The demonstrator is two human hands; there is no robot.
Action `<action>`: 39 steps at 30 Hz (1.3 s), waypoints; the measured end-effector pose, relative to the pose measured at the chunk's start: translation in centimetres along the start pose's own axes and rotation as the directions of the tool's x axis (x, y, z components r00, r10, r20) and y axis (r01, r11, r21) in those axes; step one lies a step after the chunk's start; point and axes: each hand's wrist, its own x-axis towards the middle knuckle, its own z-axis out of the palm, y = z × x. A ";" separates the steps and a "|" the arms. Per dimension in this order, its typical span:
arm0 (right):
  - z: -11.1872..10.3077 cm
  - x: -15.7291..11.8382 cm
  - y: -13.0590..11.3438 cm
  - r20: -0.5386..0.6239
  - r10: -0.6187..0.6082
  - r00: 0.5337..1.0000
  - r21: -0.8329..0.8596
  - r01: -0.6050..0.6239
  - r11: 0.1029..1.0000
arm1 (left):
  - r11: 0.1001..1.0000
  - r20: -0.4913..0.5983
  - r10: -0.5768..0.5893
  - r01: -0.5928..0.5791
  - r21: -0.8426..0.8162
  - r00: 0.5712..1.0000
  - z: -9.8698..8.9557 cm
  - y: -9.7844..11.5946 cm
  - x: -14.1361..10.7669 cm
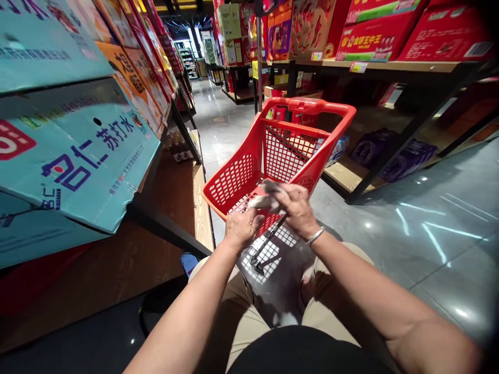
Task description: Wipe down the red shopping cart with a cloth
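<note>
In front of my knees, my left hand [244, 228] has its fingers curled round one end of a crumpled grey-white cloth [263, 201]. The other end of this cloth is bunched in my right hand [299, 209], whose fingers are closed and slightly blurred. A silvery bracelet circles my right wrist. Both hands are over the near end of a red plastic shopping cart [234, 182] with lattice walls. Its bright red handle frame [312, 105] rises at the far end. Below my hands, a dark rod of the cart and a caster [256, 265] show near the floor.
Light-blue cartons [78, 156] are stacked close on my left, above a wooden shelf board [195, 218]. On the right stands a black-framed shelf with red boxes [374, 34] on top and purple packs [405, 156] below. Glossy grey floor [432, 228] runs between the shelves.
</note>
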 end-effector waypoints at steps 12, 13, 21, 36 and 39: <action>-1.8 3.3 -0.2 0.091 0.066 0.994 -0.070 -0.060 0.996 | 0.990 -0.097 0.095 -0.105 -0.099 0.991 0.9 -1.9 0.9; -1.5 2.7 -1.9 0.138 0.009 0.990 -0.042 -0.003 0.999 | 0.988 -0.097 0.088 -0.099 -0.117 0.991 0.9 -2.1 1.0; -3.2 4.4 0.9 0.210 -0.115 0.971 -0.044 0.127 0.991 | 0.970 -0.085 0.096 -0.113 -0.217 0.992 -0.3 -3.5 1.1; -2.0 4.3 1.5 0.045 0.104 0.994 -0.170 -0.095 0.981 | 0.993 -0.138 0.036 -0.051 -0.108 0.990 0.0 -5.4 0.3; -0.4 2.3 -3.7 0.138 -0.011 0.990 -0.066 0.020 0.998 | 0.991 -0.143 0.064 -0.080 -0.108 0.988 -0.3 -6.6 -0.5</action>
